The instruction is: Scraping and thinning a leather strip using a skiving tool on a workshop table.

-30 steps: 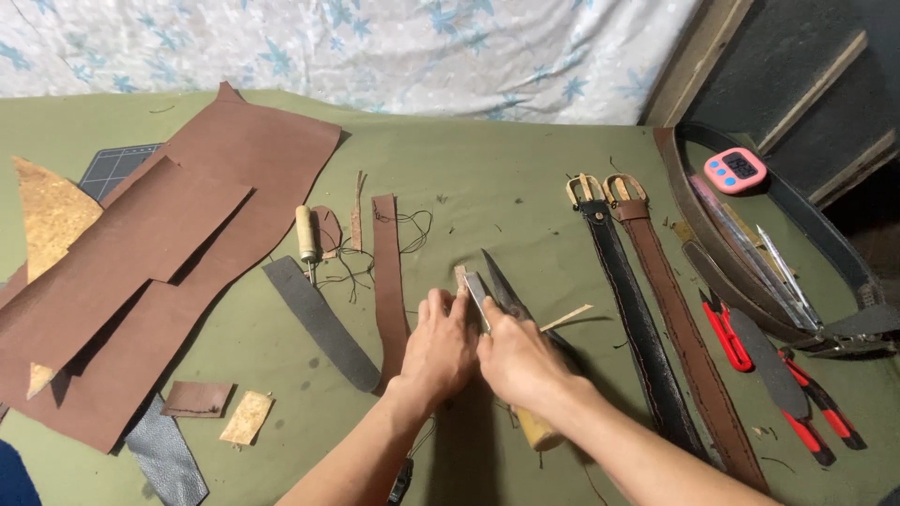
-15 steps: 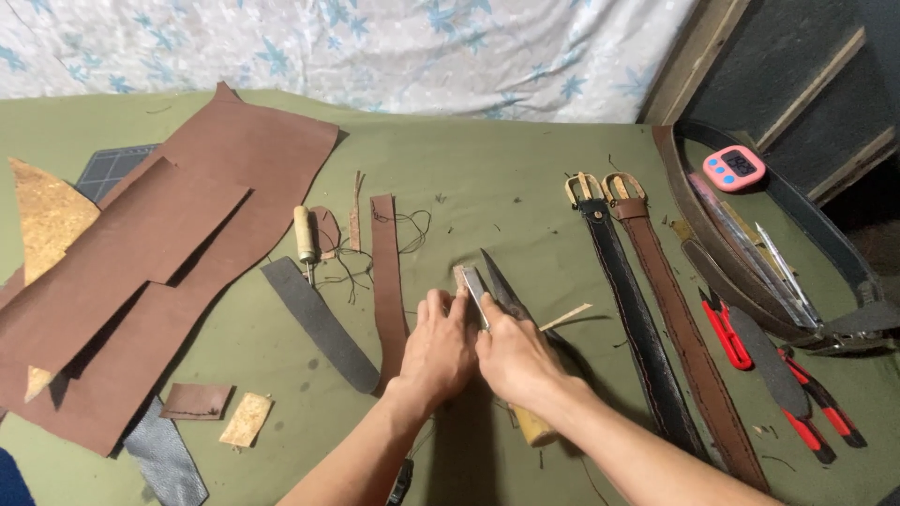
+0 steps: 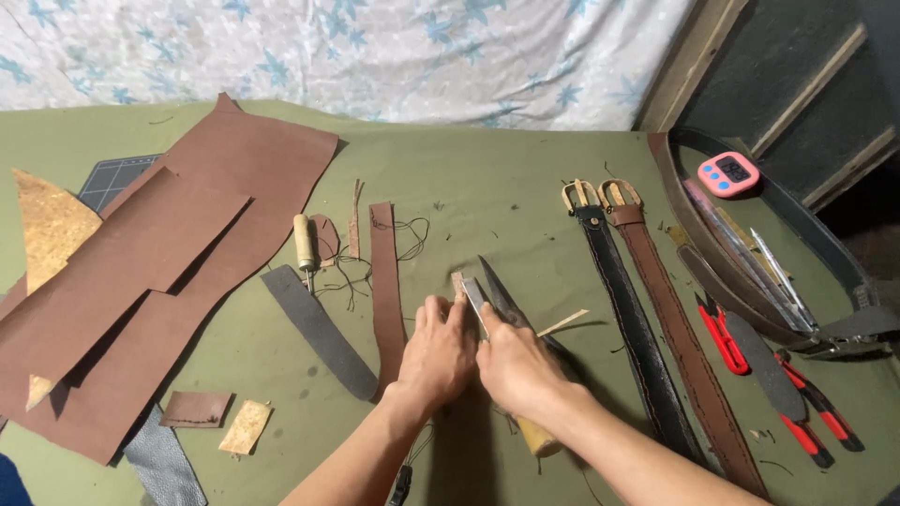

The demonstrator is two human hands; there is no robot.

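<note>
From left to right: large brown leather sheets [image 3: 159, 272] cover the left of the green table [image 3: 506, 178], then a grey strip [image 3: 319, 330] and a narrow brown strap [image 3: 385, 281] lying lengthwise away from the person. The left hand [image 3: 439, 354], fingers flat and pressed down, pins a small leather piece [image 3: 458, 284] just right of that strap. The right hand [image 3: 514, 364], closed on a wooden-handled knife [image 3: 497, 295], touches the left; the blade points away and left, with two buckled belts [image 3: 647, 328] near on the right.
</note>
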